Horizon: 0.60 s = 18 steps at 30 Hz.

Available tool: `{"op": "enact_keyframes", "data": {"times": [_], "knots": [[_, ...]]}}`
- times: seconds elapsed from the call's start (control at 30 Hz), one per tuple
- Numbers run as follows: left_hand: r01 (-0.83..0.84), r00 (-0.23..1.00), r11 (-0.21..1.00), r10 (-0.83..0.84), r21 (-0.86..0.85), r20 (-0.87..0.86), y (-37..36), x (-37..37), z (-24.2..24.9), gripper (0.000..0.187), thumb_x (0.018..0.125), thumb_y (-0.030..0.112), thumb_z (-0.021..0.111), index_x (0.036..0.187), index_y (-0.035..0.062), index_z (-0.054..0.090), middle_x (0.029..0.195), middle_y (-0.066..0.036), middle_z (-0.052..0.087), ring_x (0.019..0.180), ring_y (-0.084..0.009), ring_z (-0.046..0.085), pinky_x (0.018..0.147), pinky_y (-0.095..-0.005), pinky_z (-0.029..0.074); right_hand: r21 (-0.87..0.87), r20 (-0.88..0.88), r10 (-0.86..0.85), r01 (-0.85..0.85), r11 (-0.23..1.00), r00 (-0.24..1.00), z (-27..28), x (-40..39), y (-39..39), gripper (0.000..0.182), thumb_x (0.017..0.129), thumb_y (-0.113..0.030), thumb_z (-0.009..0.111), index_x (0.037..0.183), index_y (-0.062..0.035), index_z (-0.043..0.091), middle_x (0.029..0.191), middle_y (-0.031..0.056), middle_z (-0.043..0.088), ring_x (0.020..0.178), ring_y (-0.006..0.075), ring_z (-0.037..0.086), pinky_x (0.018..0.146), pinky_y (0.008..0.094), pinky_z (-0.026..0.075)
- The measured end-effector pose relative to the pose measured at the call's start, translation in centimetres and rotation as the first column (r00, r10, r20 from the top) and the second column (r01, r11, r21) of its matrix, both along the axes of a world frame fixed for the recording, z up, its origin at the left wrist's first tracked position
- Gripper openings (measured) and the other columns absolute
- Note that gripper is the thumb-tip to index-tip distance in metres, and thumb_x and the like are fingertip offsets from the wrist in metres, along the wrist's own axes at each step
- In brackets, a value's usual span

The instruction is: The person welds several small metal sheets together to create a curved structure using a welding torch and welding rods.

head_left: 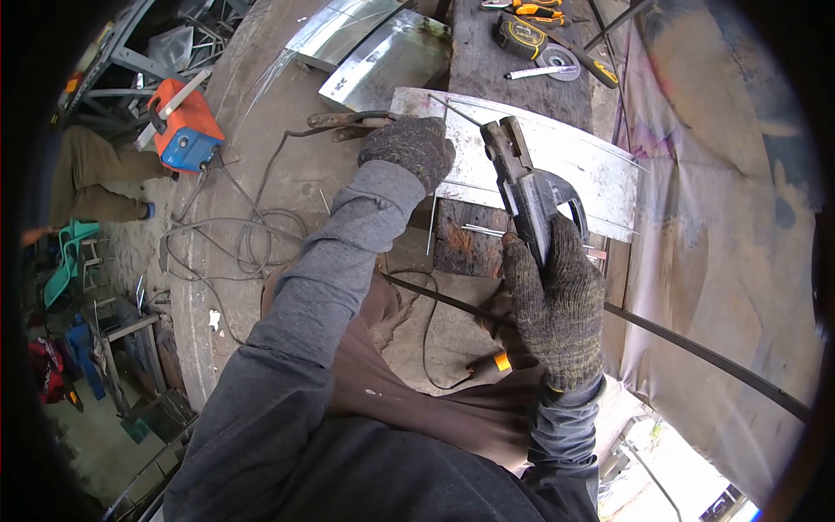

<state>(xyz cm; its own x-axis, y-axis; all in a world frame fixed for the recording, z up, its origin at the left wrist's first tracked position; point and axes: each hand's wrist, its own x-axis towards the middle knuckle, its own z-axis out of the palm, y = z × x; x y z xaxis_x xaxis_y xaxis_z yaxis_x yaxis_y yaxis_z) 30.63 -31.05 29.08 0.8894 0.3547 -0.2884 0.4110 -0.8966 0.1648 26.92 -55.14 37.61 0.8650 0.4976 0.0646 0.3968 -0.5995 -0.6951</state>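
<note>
My right hand [561,313], in a dark knitted glove, is closed around a black electrode holder [526,196]. The jaws of the holder point away from me, and a thin welding rod [454,110] slants left from them over a pale metal sheet [557,161]. At the sheet's left edge, my gloved left hand [407,150] is curled closed; what it grips, if anything, is hidden. A rusty clamp [335,122] sticks out beyond that hand, its far end covered. Just below the hand hangs a thin rod [431,226].
Beneath the sheet is a charred wooden block [470,239], with several rods on it. An orange-and-blue welding machine [187,130] stands left, its cables [252,226] looped on the floor. A tape measure [520,37], disc [558,61] and pliers lie far back. Another person's leg [104,170] shows left.
</note>
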Motion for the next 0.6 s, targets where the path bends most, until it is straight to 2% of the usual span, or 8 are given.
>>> {"op": "enact_keyframes", "data": {"times": [0.37, 0.6], "knots": [[0.01, 1.0, 1.0, -0.01, -0.017, 0.015, 0.0, -0.1, 0.1, 0.039, 0.095, 0.04, 0.049, 0.116, 0.0106, 0.063, 0.116, -0.014, 0.067, 0.108, -0.0339, 0.064, 0.093, -0.049, 0.051, -0.044, -0.105, -0.028, 0.024, 0.999, 0.994, 0.9, 0.1, 0.3, 0.056, 0.092, -0.029, 0.067, 0.126, 0.0131, 0.053, 0.081, 0.0241, 0.068, 0.072, 0.0354, 0.071, 0.064, 0.0403, 0.056], [0.013, 1.0, 1.0, -0.013, -0.018, -0.004, 0.1, 0.0, 0.0, 0.04, 0.095, 0.041, 0.048, 0.116, 0.0104, 0.063, 0.117, -0.015, 0.067, 0.108, -0.0345, 0.064, 0.093, -0.0482, 0.051, -0.085, -0.077, -0.034, 0.027, 0.996, 0.996, 0.9, 0.0, 0.0, 0.055, 0.092, -0.029, 0.067, 0.126, 0.0127, 0.053, 0.083, 0.025, 0.068, 0.075, 0.0359, 0.072, 0.064, 0.0411, 0.057]]}}
